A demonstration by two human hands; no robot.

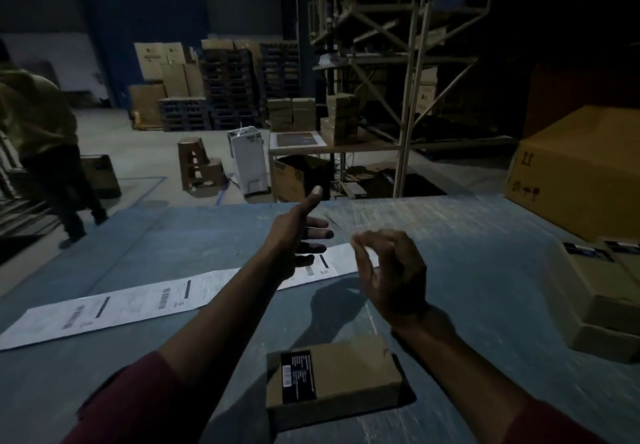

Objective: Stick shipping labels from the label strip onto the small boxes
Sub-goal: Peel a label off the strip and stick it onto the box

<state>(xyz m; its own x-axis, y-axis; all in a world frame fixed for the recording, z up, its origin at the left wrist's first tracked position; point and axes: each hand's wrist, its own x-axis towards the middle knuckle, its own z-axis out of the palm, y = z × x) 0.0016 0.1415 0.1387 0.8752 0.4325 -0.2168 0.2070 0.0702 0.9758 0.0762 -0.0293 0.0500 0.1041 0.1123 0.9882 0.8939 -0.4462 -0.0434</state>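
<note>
A long white label strip [138, 303] lies across the grey table [467, 253], running from the left edge toward the middle. My left hand [298, 236] hovers over the strip's right end, fingers straight and thumb raised, holding nothing. My right hand [388, 270] floats just right of the strip's end with loosely curled fingers and nothing in it; it is motion-blurred. A small brown box [346, 371] with a black printed sticker lies near the front edge, between my forearms.
A stack of small brown boxes [595, 291] stands at the table's right, with a large carton [581, 166] behind it. Beyond the table are a person at far left [45, 132], stools, pallets, cartons and a metal rack [398, 63].
</note>
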